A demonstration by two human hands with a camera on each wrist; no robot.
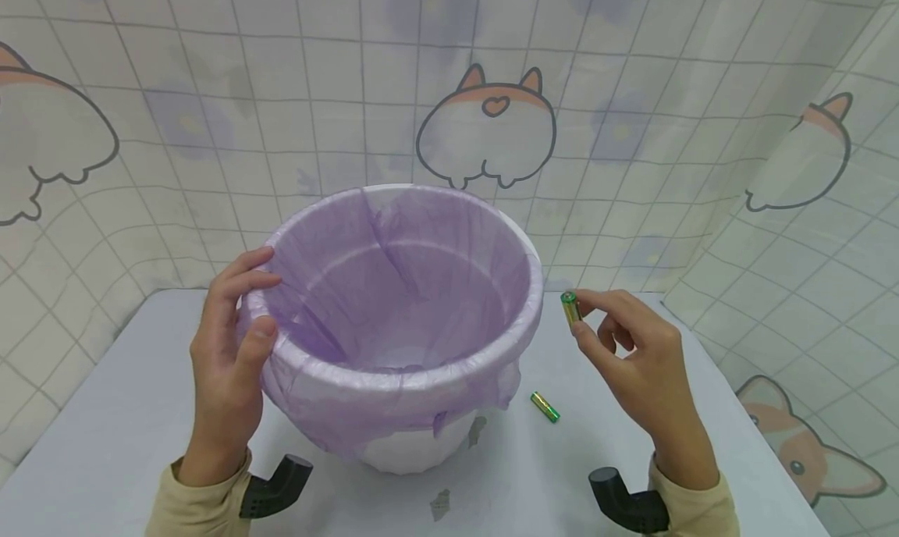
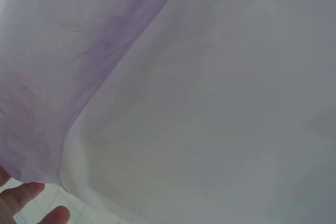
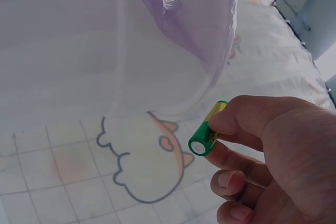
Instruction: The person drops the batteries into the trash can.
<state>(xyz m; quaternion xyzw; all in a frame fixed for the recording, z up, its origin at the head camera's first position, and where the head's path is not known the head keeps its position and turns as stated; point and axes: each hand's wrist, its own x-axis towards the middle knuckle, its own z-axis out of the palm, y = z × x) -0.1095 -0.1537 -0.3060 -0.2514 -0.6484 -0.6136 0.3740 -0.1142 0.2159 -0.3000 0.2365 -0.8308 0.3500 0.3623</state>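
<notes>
A white trash can (image 1: 414, 449) stands on the table, lined with a thin purple trash bag (image 1: 393, 400) folded down over its rim. My left hand (image 1: 228, 350) holds the left side of the rim, fingertips over the edge and thumb against the bag. Its fingers (image 2: 20, 196) show at the lower left of the left wrist view. To the right of the can, my right hand (image 1: 635, 357) pinches a green and gold battery (image 3: 207, 129) between thumb and index finger, above the table. A second battery (image 1: 545, 407) of the same colours lies on the table between the can and this hand.
The white table (image 1: 730, 443) meets a hanging sheet (image 1: 337, 108) with a grid and cartoon corgis at the back and sides. Greyish patches (image 1: 440, 505) mark the tabletop in front of the can. A black wrist mount (image 1: 277, 486) sits on each sleeve.
</notes>
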